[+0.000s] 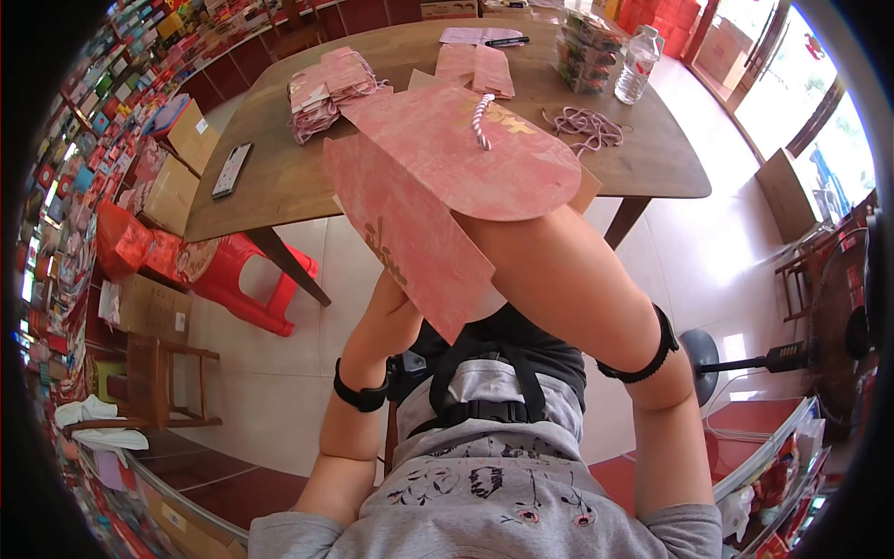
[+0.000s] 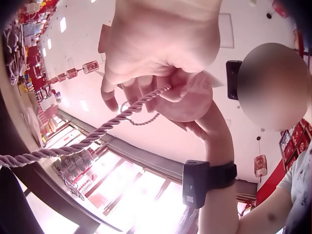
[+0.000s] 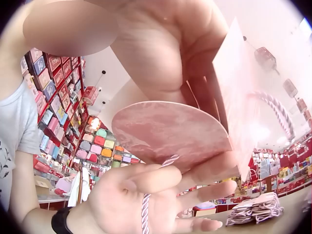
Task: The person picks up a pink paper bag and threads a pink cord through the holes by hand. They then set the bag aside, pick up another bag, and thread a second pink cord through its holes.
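A pink paper bag (image 1: pixel 419 154) with gold lettering and a rounded flap hides most of both hands in the head view; a twisted pink-and-white cord (image 1: pixel 481 123) comes through its flap. In the left wrist view my left hand (image 2: pixel 163 44) pinches the cord (image 2: pixel 97 132) between thumb and fingers, close to the rounded flap (image 2: pixel 192 105). The right wrist view has my right hand (image 3: pixel 168 44) above, gripping the bag (image 3: pixel 170 129) with its fingers partly hidden behind the paper. Below the flap is my left hand (image 3: pixel 139 197), the cord (image 3: pixel 145 212) crossing its palm.
On the wooden table (image 1: pixel 270 200) lie stacked pink bags (image 1: pixel 337 84), flat pink pieces (image 1: pixel 492 71), loose cord (image 1: pixel 589 129), a pen (image 1: pixel 507 41) and a phone-like object (image 1: pixel 232 170). Clear containers (image 1: pixel 589 56) and a bottle (image 1: pixel 639 65) stand at the right. A red stool (image 1: pixel 233 279) is at the left.
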Action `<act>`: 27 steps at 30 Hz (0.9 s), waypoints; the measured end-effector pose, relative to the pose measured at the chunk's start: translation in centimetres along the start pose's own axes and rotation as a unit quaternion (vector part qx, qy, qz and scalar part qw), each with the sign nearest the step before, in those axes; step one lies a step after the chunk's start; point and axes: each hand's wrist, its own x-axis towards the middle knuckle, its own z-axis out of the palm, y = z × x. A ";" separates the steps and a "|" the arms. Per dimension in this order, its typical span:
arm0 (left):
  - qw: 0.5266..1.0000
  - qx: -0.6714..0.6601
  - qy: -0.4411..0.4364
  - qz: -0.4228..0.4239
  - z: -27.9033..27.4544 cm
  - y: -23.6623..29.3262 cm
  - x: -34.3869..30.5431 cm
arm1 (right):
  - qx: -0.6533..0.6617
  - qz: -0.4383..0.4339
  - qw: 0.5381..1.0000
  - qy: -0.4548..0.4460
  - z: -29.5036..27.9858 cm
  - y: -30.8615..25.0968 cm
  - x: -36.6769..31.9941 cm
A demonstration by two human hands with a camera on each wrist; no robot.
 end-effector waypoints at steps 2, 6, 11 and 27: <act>0.999 -0.004 0.005 0.032 0.2 0.5 0.0 | -0.023 -0.051 0.998 0.008 0.3 0.5 0.6; 0.986 -0.118 0.030 -0.110 -1.6 -2.7 -0.5 | 0.009 -0.078 0.997 0.007 1.9 1.9 1.0; 0.986 -0.137 0.061 -0.078 -1.3 -0.5 0.0 | 0.057 -0.094 0.993 -0.039 2.2 2.5 1.3; 0.993 -0.090 0.083 -0.002 0.3 2.8 2.5 | -0.044 -0.220 0.974 0.022 0.4 2.2 2.6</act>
